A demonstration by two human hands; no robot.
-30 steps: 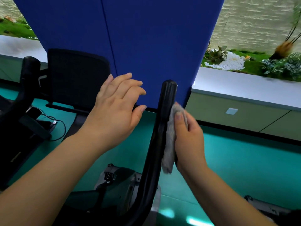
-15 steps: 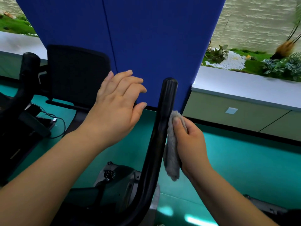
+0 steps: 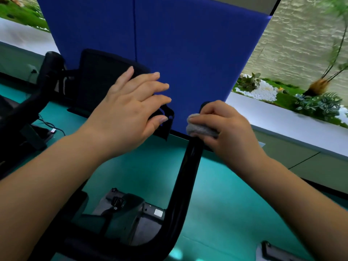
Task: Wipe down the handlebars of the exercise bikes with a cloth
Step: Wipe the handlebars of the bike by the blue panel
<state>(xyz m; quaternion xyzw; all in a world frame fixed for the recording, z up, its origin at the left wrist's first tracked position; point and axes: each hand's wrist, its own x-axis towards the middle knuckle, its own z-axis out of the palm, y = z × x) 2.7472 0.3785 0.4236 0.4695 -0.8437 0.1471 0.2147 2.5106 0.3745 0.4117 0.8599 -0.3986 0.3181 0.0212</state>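
Cloth, one small grey bunched rag (image 3: 201, 129), sits wrapped over the upper end of one glossy black curved handlebar (image 3: 186, 176) that rises from the lower frame toward the centre; the right hand (image 3: 229, 130) is closed around the cloth and the bar's top, fingers curled tight; the left hand (image 3: 130, 112) hovers apart to the left, fingers spread and holding nothing; a second black handlebar (image 3: 47, 72) stands at far left; behind, one blue partition panel (image 3: 169, 53) and one black mesh-backed chair (image 3: 98, 76); below, teal floor (image 3: 216, 204).
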